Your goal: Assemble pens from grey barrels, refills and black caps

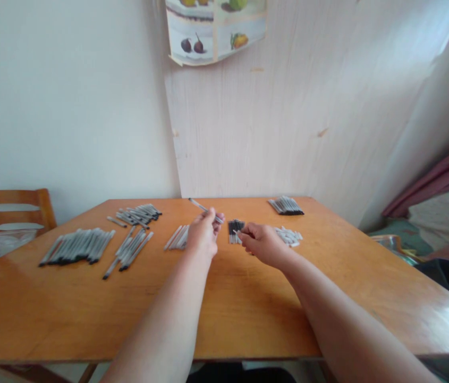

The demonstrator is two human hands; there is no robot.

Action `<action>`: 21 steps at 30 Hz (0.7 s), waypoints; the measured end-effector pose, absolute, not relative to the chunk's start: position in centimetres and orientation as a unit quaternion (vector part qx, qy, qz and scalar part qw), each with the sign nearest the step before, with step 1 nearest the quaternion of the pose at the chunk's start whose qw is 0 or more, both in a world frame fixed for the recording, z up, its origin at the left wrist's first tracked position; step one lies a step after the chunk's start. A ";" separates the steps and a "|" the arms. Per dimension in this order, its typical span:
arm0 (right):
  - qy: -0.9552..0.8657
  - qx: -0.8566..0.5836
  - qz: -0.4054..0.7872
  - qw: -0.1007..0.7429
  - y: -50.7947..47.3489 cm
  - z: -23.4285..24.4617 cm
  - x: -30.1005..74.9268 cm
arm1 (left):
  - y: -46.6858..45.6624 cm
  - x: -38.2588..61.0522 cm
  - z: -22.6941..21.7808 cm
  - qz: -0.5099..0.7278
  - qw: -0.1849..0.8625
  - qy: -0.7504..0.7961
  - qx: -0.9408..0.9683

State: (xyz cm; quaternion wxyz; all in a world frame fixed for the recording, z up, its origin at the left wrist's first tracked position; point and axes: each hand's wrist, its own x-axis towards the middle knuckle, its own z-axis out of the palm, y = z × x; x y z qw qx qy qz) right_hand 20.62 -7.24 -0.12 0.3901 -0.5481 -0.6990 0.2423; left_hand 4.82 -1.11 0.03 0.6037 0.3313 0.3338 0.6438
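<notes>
Whitish, black-ended pen (197,204) in left hand (203,231), small pale piece (236,231) in right hand (263,242)

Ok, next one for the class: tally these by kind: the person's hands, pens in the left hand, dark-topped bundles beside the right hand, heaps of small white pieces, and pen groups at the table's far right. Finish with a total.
Hands (left hand, right hand): 2
Held pen: 1
Dark-topped bundle: 1
White-piece heap: 1
Far-right pen group: 1
Total: 6

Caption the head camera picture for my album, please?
Left hand holding a pen, right hand nearby, above a wooden table with grouped pens.
</notes>
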 end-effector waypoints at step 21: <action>-0.496 -0.810 0.000 0.314 -3.8 -1.3 30.2 | -0.6 4.4 -0.7 0.630 0.472 0.445 0.427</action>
